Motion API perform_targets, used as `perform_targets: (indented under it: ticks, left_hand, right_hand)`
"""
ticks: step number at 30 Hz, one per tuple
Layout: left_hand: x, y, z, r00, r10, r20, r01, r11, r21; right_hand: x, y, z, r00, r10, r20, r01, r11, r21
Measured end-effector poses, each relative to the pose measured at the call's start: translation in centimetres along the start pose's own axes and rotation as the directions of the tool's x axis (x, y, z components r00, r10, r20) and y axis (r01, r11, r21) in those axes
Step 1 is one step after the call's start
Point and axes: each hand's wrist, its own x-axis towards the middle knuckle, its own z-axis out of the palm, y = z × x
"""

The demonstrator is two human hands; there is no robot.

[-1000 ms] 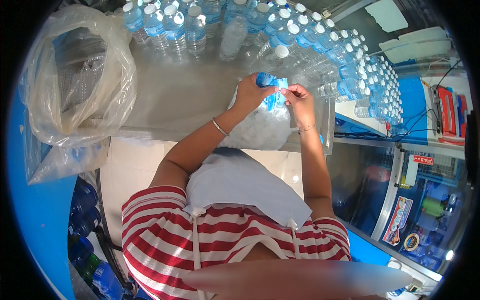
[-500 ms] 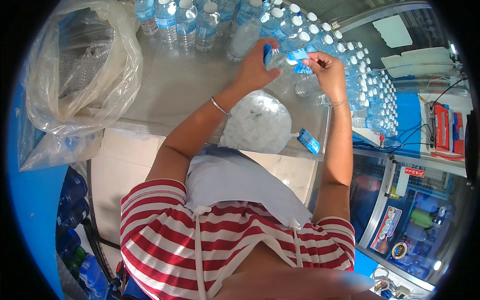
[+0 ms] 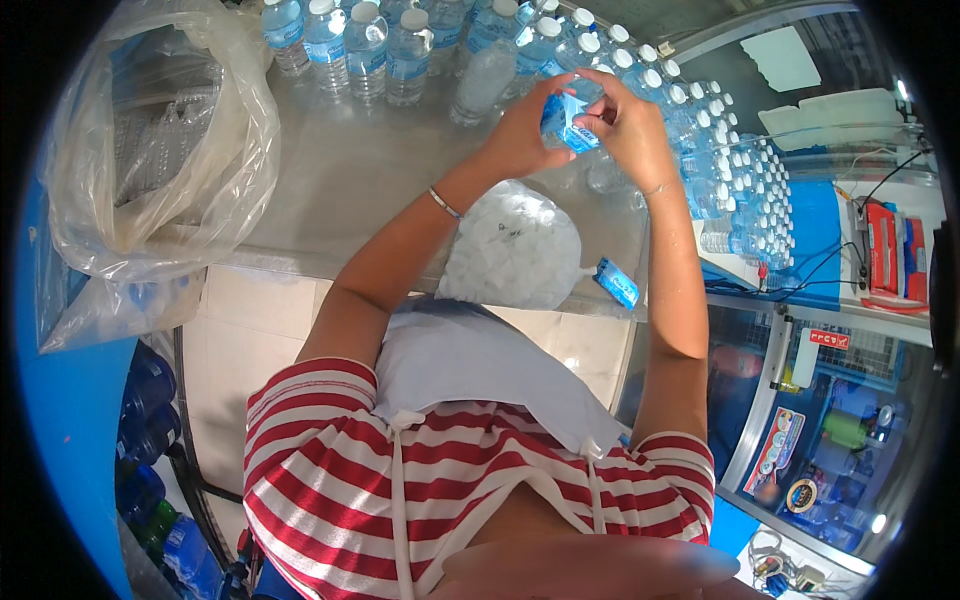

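Over the metal table I hold a clear plastic bottle (image 3: pixel 588 90) between both hands. My left hand (image 3: pixel 522 128) is curled round its left side, and the fingers are partly hidden. My right hand (image 3: pixel 634 125) pinches a blue printed label (image 3: pixel 573 127) against the bottle's side. Just below my hands lies a knotted clear bag (image 3: pixel 515 245) filled with whitish translucent pieces. Another blue label (image 3: pixel 617 284) rests beside its knot. A bottle without a label (image 3: pixel 486 88) stands beyond my left hand, and part of a clear bottle (image 3: pixel 606 174) shows under my right wrist.
Labelled water bottles (image 3: pixel 408 58) with white caps stand at the back, and dense rows (image 3: pixel 745 200) run down the right. A large open plastic bag (image 3: pixel 255 160) with clear bottles inside is at the left. A metal-framed glass case (image 3: pixel 755 400) stands at the lower right.
My right hand has moved left with the blue label, from beside the bottle to against its side. My left hand stays on the bottle, shifted slightly right.
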Motion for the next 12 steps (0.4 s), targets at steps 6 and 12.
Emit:
perform_targets:
  ticks: [6, 12]
  left_hand:
    - [-0.1, -0.6, -0.1, 0.997, 0.077, -0.016, -0.074, 0.990, 0.117]
    - [-0.4, -1.8, 0.1, 0.995, -0.104, 0.014, 0.098, 0.970, 0.221]
  right_hand:
    - [-1.0, 0.0, 0.4, 0.990, -0.140, 0.020, 0.140, 0.990, -0.014]
    - [-1.2, 3.2, 0.9, 1.000, -0.026, 0.000, 0.025, 0.959, 0.283]
